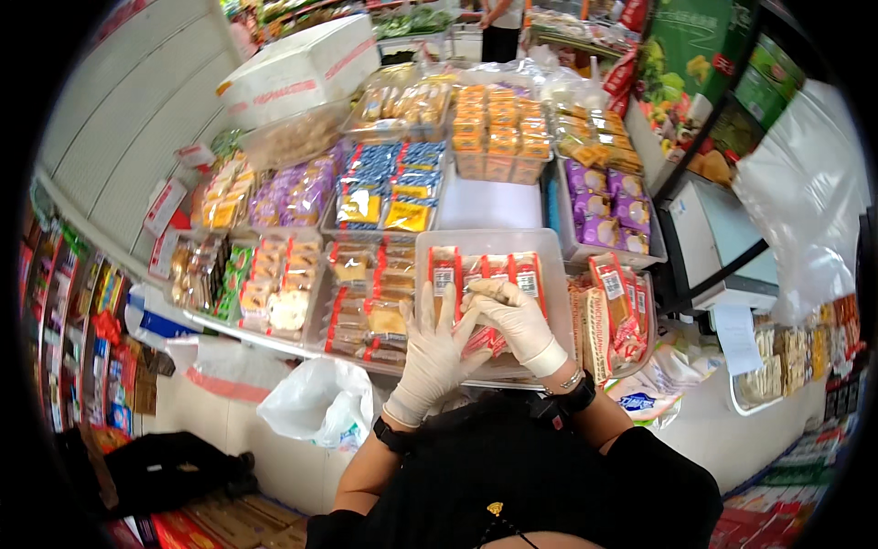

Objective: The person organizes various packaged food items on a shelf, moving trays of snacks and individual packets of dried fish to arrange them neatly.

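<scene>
A shop desk (489,206) crowded with snack trays. Both gloved hands meet over the clear tray (558,252): right hand (517,320) seemingly closed on a red-edged packet (485,339), left hand (434,352) open-fingered, touching beside it.

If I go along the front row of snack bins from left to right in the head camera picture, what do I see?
Bin of green and brown packets → bin of pale round cakes → bin of brown bars → clear bin with red packets, both gloved hands in it → heap of red packets.

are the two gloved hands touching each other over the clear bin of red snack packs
Touching: in the head view the right hand lies across the fingers of the left hand, with no gap visible.
</scene>
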A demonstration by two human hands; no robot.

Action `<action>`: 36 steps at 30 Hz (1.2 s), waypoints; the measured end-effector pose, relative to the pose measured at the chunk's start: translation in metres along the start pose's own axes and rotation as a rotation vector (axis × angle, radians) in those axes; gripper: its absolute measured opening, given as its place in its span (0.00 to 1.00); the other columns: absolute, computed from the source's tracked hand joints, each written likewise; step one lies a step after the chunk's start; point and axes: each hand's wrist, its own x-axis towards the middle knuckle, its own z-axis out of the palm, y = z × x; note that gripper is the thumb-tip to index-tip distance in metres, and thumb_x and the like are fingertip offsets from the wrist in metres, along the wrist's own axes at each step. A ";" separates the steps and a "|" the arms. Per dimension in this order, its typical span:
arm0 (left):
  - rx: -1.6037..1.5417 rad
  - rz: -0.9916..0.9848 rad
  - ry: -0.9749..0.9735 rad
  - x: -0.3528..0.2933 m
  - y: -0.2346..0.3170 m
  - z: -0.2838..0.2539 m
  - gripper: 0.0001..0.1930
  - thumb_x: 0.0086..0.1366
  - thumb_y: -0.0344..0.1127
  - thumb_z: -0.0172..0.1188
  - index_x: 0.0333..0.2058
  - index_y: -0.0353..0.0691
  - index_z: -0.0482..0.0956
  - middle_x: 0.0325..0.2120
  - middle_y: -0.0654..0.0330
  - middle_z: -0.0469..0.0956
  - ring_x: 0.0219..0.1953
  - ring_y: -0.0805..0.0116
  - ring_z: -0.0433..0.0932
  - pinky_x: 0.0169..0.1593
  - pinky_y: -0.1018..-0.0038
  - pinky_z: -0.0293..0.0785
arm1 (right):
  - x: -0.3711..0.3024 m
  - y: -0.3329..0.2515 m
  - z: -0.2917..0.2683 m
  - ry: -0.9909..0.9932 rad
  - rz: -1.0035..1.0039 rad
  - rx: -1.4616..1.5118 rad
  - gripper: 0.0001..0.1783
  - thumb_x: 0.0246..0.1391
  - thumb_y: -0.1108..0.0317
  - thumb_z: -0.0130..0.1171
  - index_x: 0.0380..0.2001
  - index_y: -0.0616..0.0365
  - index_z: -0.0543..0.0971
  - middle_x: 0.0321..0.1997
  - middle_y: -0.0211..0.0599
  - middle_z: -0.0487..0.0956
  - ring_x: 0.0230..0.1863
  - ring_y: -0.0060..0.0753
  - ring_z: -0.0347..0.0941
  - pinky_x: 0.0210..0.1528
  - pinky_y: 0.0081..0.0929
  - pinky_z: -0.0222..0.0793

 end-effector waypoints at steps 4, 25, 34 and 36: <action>-0.002 0.012 0.045 0.024 0.004 0.001 0.43 0.47 0.57 0.63 0.59 0.43 0.60 0.63 0.39 0.46 0.65 0.34 0.39 0.60 0.35 0.34 | -0.009 -0.009 0.004 0.026 -0.020 -0.139 0.15 0.56 0.72 0.54 0.47 0.63 0.73 0.41 0.33 0.76 0.44 0.24 0.72 0.49 0.23 0.69; 0.147 0.164 -0.303 0.004 -0.047 0.128 0.15 0.54 0.34 0.51 0.41 0.46 0.78 0.54 0.60 0.69 0.64 0.55 0.53 0.63 0.41 0.39 | -0.064 -0.019 -0.282 1.062 0.088 -1.228 0.25 0.49 0.51 0.60 0.39 0.63 0.80 0.34 0.51 0.80 0.36 0.40 0.78 0.42 0.30 0.70; -0.099 0.130 -0.126 0.003 -0.051 0.123 0.23 0.41 0.45 0.67 0.35 0.40 0.77 0.57 0.48 0.59 0.60 0.46 0.54 0.61 0.48 0.51 | -0.080 -0.094 -0.204 0.941 -0.526 -1.888 0.11 0.54 0.66 0.52 0.37 0.55 0.81 0.37 0.40 0.79 0.41 0.46 0.73 0.45 0.36 0.67; -0.116 0.065 -0.272 0.007 -0.053 0.122 0.30 0.39 0.49 0.70 0.42 0.42 0.78 0.61 0.46 0.52 0.63 0.44 0.50 0.62 0.48 0.48 | -0.076 -0.114 -0.147 1.064 -0.858 -1.892 0.11 0.53 0.69 0.55 0.38 0.58 0.80 0.36 0.39 0.79 0.42 0.41 0.72 0.47 0.33 0.66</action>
